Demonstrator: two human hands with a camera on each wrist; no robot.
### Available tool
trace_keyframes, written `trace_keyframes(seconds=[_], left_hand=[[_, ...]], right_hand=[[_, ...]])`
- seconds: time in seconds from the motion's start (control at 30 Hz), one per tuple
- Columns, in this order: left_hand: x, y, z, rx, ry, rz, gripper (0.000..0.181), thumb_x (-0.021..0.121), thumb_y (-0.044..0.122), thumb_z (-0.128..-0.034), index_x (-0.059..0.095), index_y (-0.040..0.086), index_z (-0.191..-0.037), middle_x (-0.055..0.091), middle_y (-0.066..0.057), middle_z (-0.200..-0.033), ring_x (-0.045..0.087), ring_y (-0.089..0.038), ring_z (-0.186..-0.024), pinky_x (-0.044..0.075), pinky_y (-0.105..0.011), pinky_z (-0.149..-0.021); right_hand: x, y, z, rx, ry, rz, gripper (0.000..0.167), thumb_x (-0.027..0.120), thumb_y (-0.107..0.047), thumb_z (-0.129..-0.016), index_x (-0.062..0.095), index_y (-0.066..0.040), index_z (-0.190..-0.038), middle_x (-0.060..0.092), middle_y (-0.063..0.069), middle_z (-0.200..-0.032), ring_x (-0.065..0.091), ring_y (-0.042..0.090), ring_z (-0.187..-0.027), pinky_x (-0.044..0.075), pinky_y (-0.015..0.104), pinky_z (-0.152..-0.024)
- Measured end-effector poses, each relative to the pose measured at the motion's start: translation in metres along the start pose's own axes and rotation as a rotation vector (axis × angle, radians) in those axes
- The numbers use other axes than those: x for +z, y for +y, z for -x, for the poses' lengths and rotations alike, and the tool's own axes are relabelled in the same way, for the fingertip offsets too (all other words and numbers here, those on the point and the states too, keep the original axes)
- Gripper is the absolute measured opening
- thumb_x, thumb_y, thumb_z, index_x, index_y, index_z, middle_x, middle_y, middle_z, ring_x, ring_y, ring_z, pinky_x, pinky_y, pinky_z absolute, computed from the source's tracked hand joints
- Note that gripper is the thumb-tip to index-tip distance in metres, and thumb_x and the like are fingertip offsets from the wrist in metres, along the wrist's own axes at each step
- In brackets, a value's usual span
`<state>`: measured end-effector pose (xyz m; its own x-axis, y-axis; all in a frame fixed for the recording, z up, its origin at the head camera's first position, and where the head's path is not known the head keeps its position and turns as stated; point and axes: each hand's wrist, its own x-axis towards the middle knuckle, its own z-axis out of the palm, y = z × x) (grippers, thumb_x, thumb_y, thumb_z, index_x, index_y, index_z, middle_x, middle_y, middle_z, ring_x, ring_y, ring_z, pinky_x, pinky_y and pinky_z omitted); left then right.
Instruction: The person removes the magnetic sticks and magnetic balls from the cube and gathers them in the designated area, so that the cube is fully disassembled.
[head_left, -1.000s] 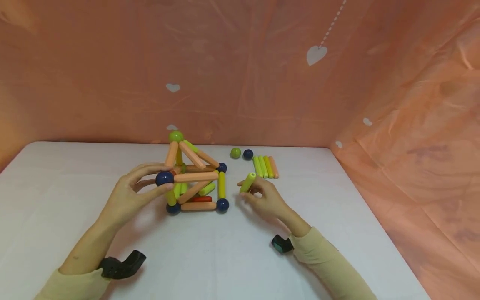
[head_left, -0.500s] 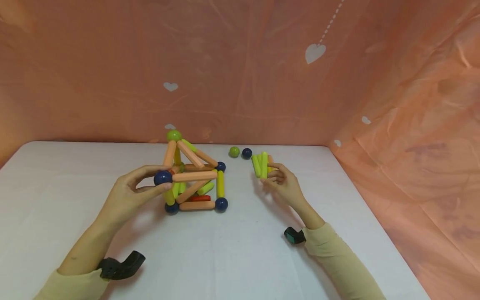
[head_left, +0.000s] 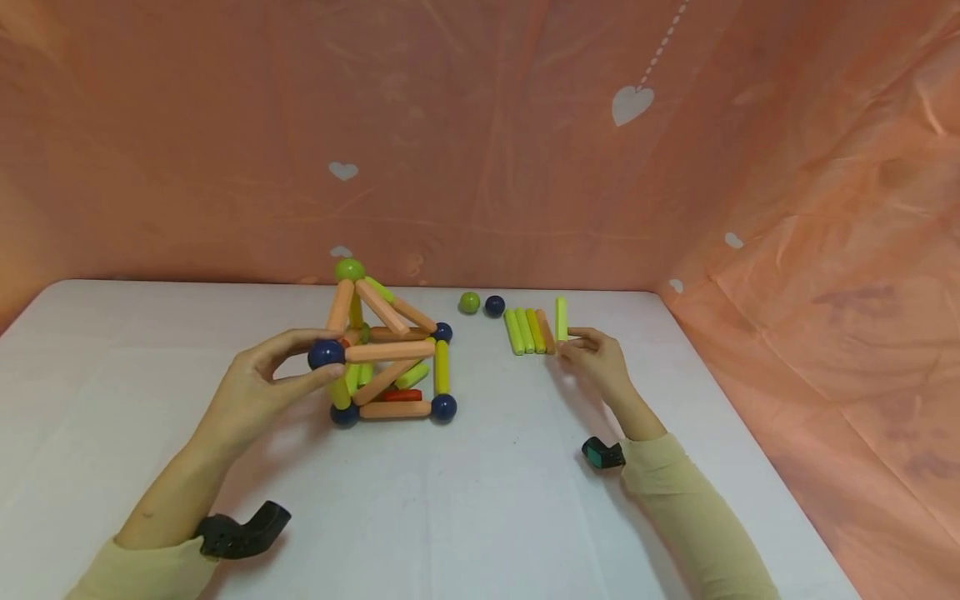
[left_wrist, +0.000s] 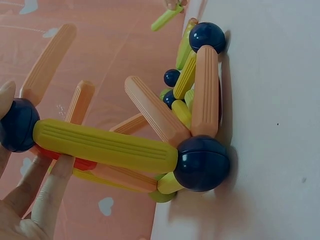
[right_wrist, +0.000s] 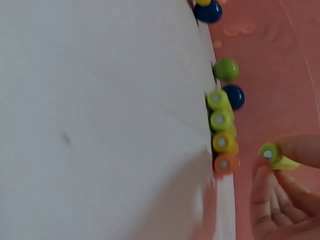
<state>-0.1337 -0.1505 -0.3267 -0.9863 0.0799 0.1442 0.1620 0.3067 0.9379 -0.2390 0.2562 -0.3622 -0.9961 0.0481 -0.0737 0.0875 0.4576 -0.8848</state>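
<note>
My left hand (head_left: 262, 379) pinches a dark blue ball (head_left: 326, 354) at the near upper corner of a frame built of rods and balls. A peach rod (head_left: 390, 352) runs right from that ball, and a yellow rod (left_wrist: 105, 145) joins it to a lower blue ball (left_wrist: 202, 164). At the frame's top sits a green ball (head_left: 349, 269). In my right hand (head_left: 600, 367), thumb and fingers pinch a lime-green rod (head_left: 561, 318), held upright beside a row of rods; its pale end faces the camera in the right wrist view.
Side by side on the white table (head_left: 480, 500) lie lime rods (head_left: 514, 332), a yellow rod (head_left: 536, 331) and a peach rod (head_left: 546, 331). Behind them are a loose green ball (head_left: 469, 302) and a blue ball (head_left: 494, 306). An orange cloth (head_left: 480, 150) hangs at the back.
My right hand has carried the lime-green rod right and away from me, past the front of the row to its right end. My left hand keeps its grip on the blue ball.
</note>
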Motion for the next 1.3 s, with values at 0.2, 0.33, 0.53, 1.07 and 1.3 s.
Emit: trace_keyframes(seconds=[0.2,0.33,0.53,1.07,1.3], left_hand=[[-0.001,0.000,0.000,-0.002,0.003,0.003,0.041,0.071,0.029,-0.0874,0.062,0.017,-0.126,0.064,0.013,-0.118,0.039,-0.015,-0.131,0.026,-0.064,-0.104],[-0.001,-0.001,-0.001,0.008,0.001,0.006,0.038,0.071,0.029,-0.0880,0.062,0.021,-0.125,0.064,0.011,-0.119,0.041,-0.007,-0.128,0.026,-0.063,-0.104],[0.000,-0.001,0.000,0.017,0.003,0.002,0.038,0.070,0.028,-0.0888,0.062,0.019,-0.125,0.064,0.009,-0.120,0.043,0.002,-0.121,0.029,-0.059,-0.104],[-0.002,0.000,0.001,-0.005,-0.005,-0.027,0.042,0.071,0.030,-0.0875,0.061,0.015,-0.125,0.062,0.017,-0.114,0.039,-0.026,-0.133,0.029,-0.061,-0.104],[-0.002,0.001,0.000,-0.032,-0.007,-0.035,0.043,0.071,0.034,-0.0872,0.061,0.016,-0.125,0.061,0.012,-0.117,0.036,-0.028,-0.136,0.028,-0.062,-0.104]], right_hand=[[-0.009,0.001,-0.011,0.066,-0.039,0.015,0.045,0.061,-0.011,-0.092,0.050,0.009,-0.132,0.067,0.017,-0.104,0.066,0.007,-0.075,0.055,0.022,-0.075],[-0.010,0.001,-0.015,0.103,-0.032,0.057,0.046,0.061,-0.014,-0.092,0.051,0.009,-0.130,0.069,0.012,-0.100,0.063,0.004,-0.073,0.052,0.019,-0.073],[-0.007,0.005,-0.023,0.137,-0.033,0.092,0.045,0.063,-0.016,-0.092,0.054,0.007,-0.129,0.069,0.003,-0.090,0.060,0.003,-0.069,0.048,0.017,-0.068],[-0.003,0.010,-0.031,0.151,-0.027,0.133,0.043,0.064,-0.020,-0.091,0.057,0.006,-0.125,0.069,0.011,-0.096,0.060,0.004,-0.069,0.049,0.017,-0.065],[0.005,0.000,-0.018,0.033,0.038,0.135,0.036,0.062,-0.021,-0.093,0.061,0.002,-0.121,0.064,0.021,-0.113,0.062,0.011,-0.078,0.050,0.018,-0.066]])
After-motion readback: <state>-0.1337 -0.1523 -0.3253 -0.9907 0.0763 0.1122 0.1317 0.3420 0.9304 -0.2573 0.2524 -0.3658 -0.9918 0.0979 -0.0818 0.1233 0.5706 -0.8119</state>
